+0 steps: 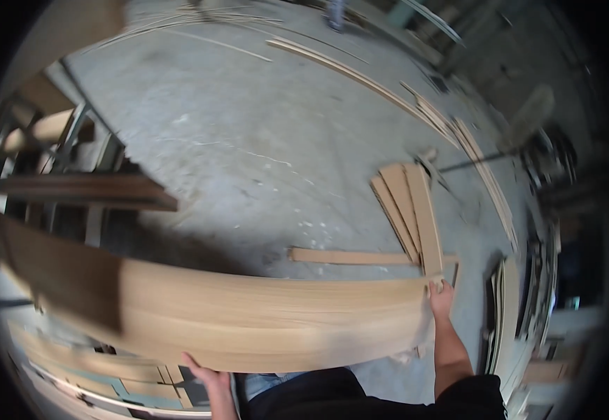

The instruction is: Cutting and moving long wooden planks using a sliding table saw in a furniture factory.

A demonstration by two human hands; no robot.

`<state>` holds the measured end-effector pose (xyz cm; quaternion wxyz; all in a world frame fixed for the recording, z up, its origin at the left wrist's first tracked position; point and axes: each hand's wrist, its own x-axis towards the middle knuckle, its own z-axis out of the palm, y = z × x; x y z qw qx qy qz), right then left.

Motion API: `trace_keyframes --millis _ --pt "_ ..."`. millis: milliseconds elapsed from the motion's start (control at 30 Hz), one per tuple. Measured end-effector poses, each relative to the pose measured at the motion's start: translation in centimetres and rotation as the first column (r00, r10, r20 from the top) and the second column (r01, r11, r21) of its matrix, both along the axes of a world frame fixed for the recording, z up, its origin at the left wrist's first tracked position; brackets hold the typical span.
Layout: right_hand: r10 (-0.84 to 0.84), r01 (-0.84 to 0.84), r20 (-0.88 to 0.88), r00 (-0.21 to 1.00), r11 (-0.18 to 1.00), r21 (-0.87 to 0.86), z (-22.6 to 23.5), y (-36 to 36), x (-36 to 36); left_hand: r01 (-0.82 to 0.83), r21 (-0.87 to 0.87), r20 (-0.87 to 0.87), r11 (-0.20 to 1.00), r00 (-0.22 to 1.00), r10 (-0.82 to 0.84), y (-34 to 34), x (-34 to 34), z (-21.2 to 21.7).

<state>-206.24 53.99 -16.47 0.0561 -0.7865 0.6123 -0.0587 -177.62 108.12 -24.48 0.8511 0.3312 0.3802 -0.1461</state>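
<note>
Board: a long, wide, thin sheet of light brown wood (248, 315) is held flat across the near part of the view, in front of the person's body.
Long axis: it runs left to right, one end far out at the left under shadow, the other ending at the right near the middle-right of the picture; the lens bows it upward in the middle.
Faces: its broad face is turned up, its long near edge toward the person.
Left hand: the left hand (206, 381) is at the near long edge of the board, fingers reaching up under or against that edge; how firmly it clasps I cannot tell.
Right hand: the right hand (442, 299) is closed over the board's right end corner, arm stretched forward.
Floor: bare grey concrete floor (248, 140), dusty, with pale scuffs and specks.
Offcuts: a few short planks (409, 206) lie fanned together on the floor just beyond the right hand, with one long strip (350, 257) lying crosswise at their near end.
Far strips: thin curved strips of wood (360, 73) lie along the far right of the floor.
Left side: a metal frame stand (80, 189) carrying a dark board stands at the left, well apart from the offcuts.
Right side: upright sheets (504, 315) lean at the near right.
</note>
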Motion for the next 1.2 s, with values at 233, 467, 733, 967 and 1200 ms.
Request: trace_keyframes --millis 233,467,733,967,1200 --pt "-0.111 -0.048 0.385 0.916 0.923 0.381 5.1 -25.6 -27.0 0.024 -0.033 -0.033 0.999 0.999 -0.025 -14.5 -17.4 7.8" --pt "-0.579 -0.01 0.423 0.697 0.581 0.814 11.4 -4.2 -33.7 0.086 0.134 -0.127 0.987 0.989 -0.069 -3.6 -20.7 12.5" --pt "-0.575 -0.001 0.354 0.738 0.523 0.852 12.4 5.5 -28.7 0.054 0.074 -0.075 0.996 0.996 -0.048 6.9 -16.1 10.9" --pt "-0.536 0.016 0.286 0.794 0.488 0.873 7.1 25.5 -11.2 -0.046 0.056 -0.014 0.997 0.999 0.046 26.3 -1.2 6.4" --pt "-0.487 0.009 0.19 0.853 0.378 0.926 -2.0 38.6 2.3 0.08 0.552 -0.134 0.83 0.991 -0.006 38.3 0.2 -1.3"
